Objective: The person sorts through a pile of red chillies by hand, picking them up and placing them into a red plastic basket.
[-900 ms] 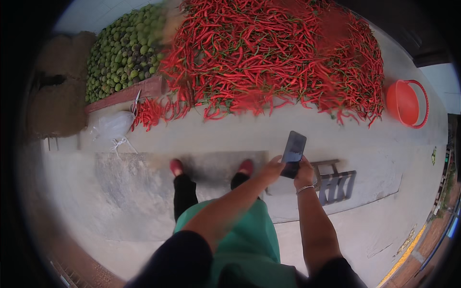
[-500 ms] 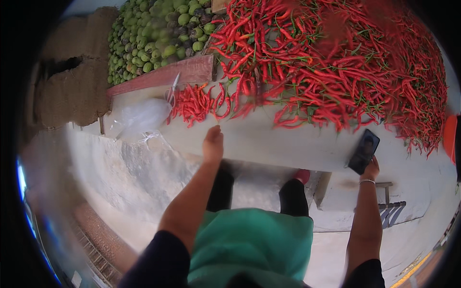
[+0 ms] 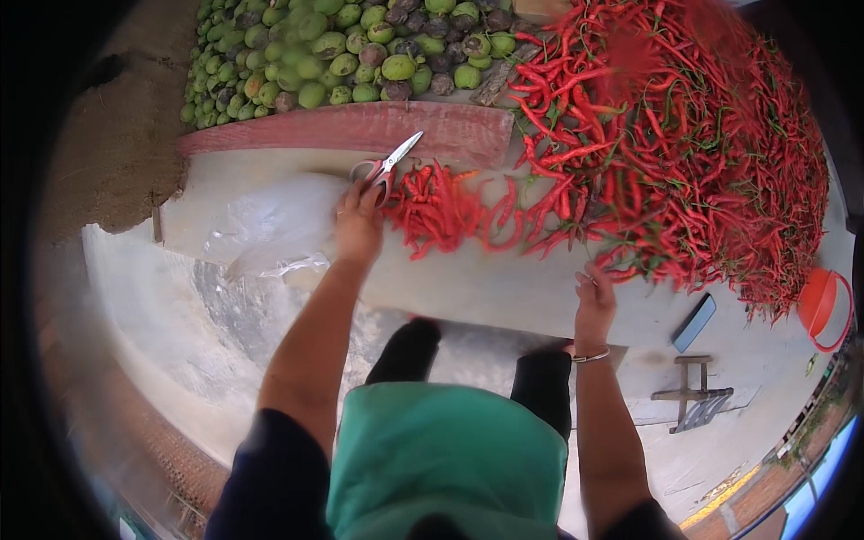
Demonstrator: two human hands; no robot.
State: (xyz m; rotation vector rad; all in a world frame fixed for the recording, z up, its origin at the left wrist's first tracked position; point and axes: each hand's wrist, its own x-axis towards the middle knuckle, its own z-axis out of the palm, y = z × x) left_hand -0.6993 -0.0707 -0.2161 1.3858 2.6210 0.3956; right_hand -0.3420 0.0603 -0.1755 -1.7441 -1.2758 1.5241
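Observation:
My left hand [image 3: 358,229] has its fingers round the handles of a pair of scissors [image 3: 385,169], whose blades point up and to the right. Just right of them lies a small heap of red chilies [image 3: 432,211]. My right hand [image 3: 594,310], with a bracelet at the wrist, is at the near edge of the large spread of red chilies [image 3: 666,162]. Its fingers are loosely curled and slightly apart, and I see nothing held in them. A phone [image 3: 694,322] lies to the right of this hand.
A clear plastic bag [image 3: 279,225] lies left of the scissors. Behind a reddish board [image 3: 333,132] are many round green fruits [image 3: 346,63], some darkened. On the far right is an orange-red basket [image 3: 817,304]. A small stool [image 3: 693,396] stands below the phone.
My left hand has moved to the scissors and taken hold; they have turned. My right hand has put down the phone and moved left toward the chilies. The view has shifted.

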